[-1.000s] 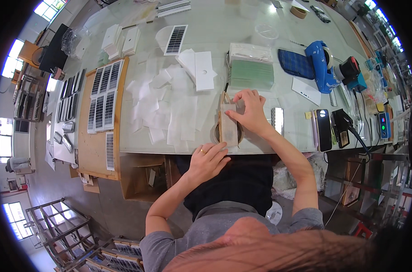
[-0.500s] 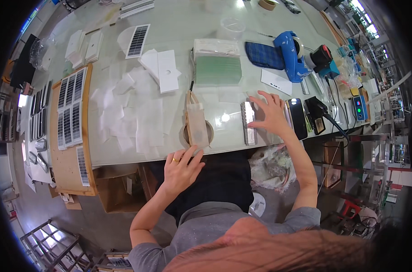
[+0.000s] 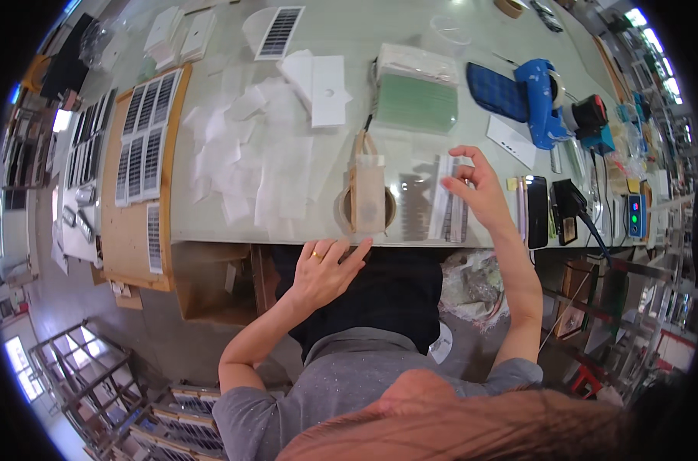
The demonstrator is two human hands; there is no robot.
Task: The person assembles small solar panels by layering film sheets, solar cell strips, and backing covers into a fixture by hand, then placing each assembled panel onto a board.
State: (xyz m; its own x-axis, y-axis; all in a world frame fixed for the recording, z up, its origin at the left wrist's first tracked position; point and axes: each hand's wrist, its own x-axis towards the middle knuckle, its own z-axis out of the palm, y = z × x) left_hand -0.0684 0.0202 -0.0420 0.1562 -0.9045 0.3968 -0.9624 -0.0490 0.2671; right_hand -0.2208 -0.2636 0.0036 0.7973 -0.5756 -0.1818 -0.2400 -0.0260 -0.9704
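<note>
My right hand (image 3: pixel 478 188) has its thumb and fingers bent around a narrow silvery bar (image 3: pixel 443 201) near the table's front edge. The bar is tilted, showing a pale long side, and the glossy tabletop mirrors it to the left. My left hand (image 3: pixel 330 270) holds nothing; its fingers are apart at the table edge. Just beyond its fingertips, a flat beige piece with a looped end (image 3: pixel 368 196) rests across a brown tape roll (image 3: pixel 393 211), partly hiding the roll.
A green stack (image 3: pixel 416 101) stands behind the beige piece. Loose translucent sheets (image 3: pixel 241 165) spread to the left, beside a wooden board (image 3: pixel 138 234) bearing dark striped panels. On the right are a blue tape dispenser (image 3: pixel 535 96), a black phone (image 3: pixel 535 211) and a cabled tool (image 3: pixel 572 203).
The whole view has shifted, so the table appears farther right. My right hand has closed around the silvery bar and tilted it. My left hand stays near the table edge.
</note>
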